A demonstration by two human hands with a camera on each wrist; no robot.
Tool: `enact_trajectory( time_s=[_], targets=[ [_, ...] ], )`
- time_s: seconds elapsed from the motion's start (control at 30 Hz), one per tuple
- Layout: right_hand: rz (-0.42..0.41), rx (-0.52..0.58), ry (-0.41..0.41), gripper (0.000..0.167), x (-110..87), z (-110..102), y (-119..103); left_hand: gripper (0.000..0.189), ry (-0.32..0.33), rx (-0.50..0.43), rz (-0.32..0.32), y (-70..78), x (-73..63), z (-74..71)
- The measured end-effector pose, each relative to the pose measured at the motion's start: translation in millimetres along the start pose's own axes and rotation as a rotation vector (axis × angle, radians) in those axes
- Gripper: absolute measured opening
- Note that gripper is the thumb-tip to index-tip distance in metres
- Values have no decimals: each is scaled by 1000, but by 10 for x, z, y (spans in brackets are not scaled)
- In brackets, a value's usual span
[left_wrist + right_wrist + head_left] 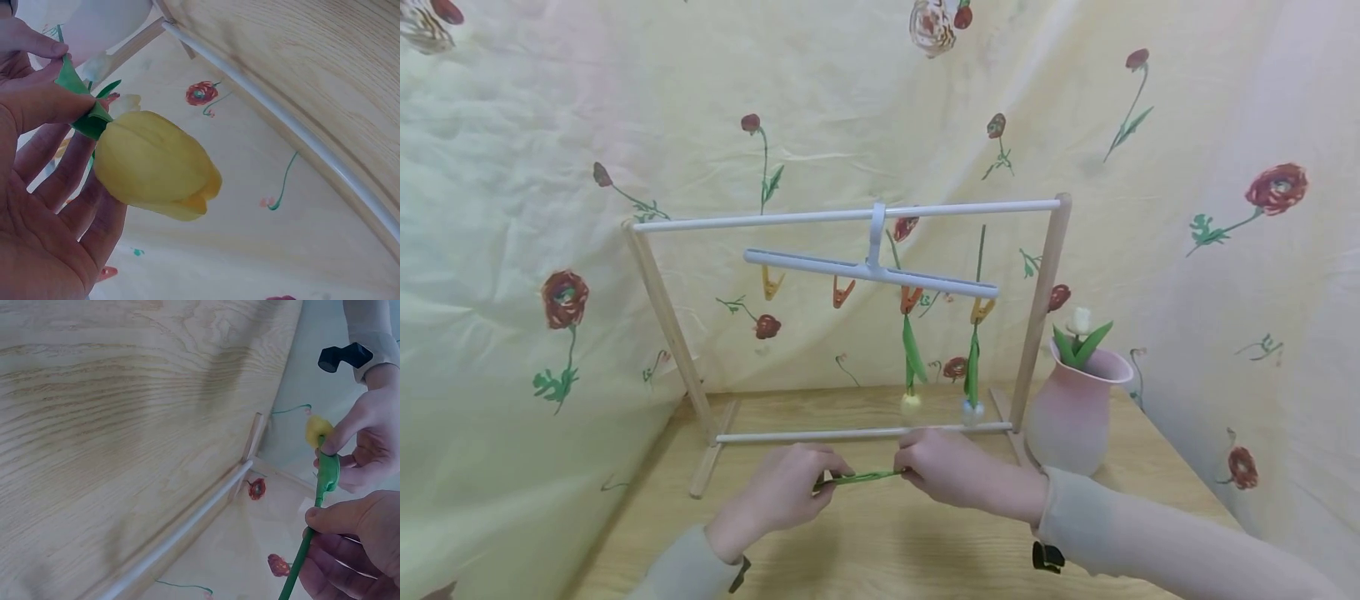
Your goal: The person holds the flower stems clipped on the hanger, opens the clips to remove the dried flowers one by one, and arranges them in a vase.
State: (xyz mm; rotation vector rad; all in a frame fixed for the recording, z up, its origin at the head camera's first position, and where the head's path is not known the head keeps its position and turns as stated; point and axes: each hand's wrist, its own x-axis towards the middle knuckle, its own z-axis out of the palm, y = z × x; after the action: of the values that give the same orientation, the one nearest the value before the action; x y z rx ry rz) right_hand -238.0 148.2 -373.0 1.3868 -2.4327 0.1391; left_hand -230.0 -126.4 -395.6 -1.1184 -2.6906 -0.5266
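Both hands hold one yellow artificial tulip [153,165] low in front of the rack. My left hand [781,492] pinches its green leaves just below the bloom, between thumb and fingers. Farther down the green stem [299,562], my right hand [942,467] grips it with thumb and fingertips. In the head view the bloom is hidden behind the left hand, while the leaves [867,477] show between the hands. Above them a tilted pale hanger [820,264] carries clips. Two tulips hang upside down there, a pale yellow one [912,403] and a bluish-white one [972,410].
A wooden rack with a white top bar [760,220] and a lower bar [820,436] stands behind the hands. The left yellow clip [771,287] and an orange clip [842,293] hold nothing. At right, a pink-white vase [1070,417] holds a white tulip [1079,322].
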Motion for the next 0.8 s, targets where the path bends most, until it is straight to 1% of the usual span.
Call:
enact_trajectory(
  time_s=[0.13,0.2,0.27,0.37,0.47,0.53,0.7,0.8],
  targets=[
    [29,-27,28,10,-13,-36,10,19,28,3,-3,20,17,3],
    [34,-36,40,9,-19,-58,25,18,47,9,-16,19,18,-5],
    [39,-45,50,9,-30,-75,50,21,70,10,-36,8,16,-12],
    [51,-56,67,9,-56,-115,98,30,119,2,-86,-30,24,-33],
    [77,-60,89,10,-92,-162,160,36,170,-24,-143,-74,63,-55],
    [95,-70,108,11,-113,-199,204,39,196,-60,-181,-100,93,-69],
    [153,-83,133,14,-156,-320,310,46,212,-187,-286,-161,134,-71],
    [196,-64,143,15,-184,-397,394,51,226,-239,-345,-203,158,-24]
  ],
)
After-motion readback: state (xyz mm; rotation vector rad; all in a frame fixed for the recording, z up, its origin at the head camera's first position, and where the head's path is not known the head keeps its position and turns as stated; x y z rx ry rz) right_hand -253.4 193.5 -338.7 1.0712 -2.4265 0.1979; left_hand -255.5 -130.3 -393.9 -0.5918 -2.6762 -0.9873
